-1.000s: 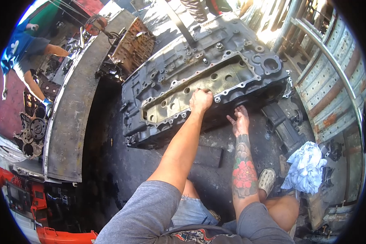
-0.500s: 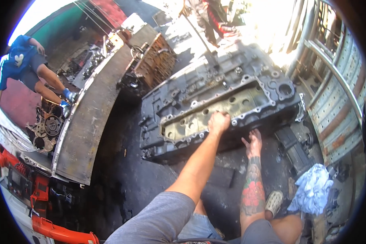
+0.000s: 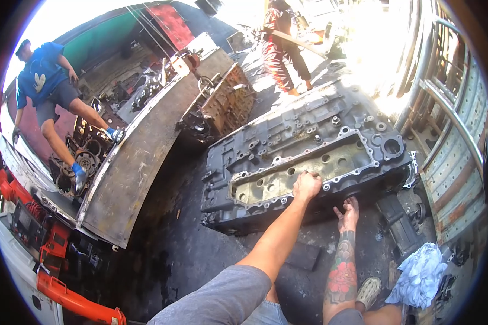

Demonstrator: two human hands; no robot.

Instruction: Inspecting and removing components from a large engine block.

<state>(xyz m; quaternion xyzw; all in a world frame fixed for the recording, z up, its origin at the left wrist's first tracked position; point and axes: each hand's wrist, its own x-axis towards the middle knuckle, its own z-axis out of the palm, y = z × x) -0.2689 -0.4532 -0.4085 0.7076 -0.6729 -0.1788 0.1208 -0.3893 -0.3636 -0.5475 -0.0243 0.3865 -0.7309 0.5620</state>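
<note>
Left hand (image 3: 307, 186): fingers curled, knuckles up, at the near rim of the long recess (image 3: 276, 181); we cannot tell whether they grip it. Right hand (image 3: 348, 213): fingers spread and slightly bent, empty, just by the block's shaded near side; contact unclear to us. The engine block (image 3: 303, 142) lies on the dark floor (image 3: 181, 265) ahead of us, recess upward, bolt-holed flange all round, round port (image 3: 391, 146) at its right end.

Markings: we note a pale emblem on the blue shirt (image 3: 44, 67) of a person at left.

Edges and room: a strip of floor separates the block's left end from a grey metal panel (image 3: 138, 173). Beyond the far-left corner, a rusty casting (image 3: 229, 105). On our right, tighter: a dark metal part (image 3: 397, 223), a crumpled pale-blue cloth (image 3: 419, 275), then a perforated metal sheet (image 3: 453, 184).
</note>
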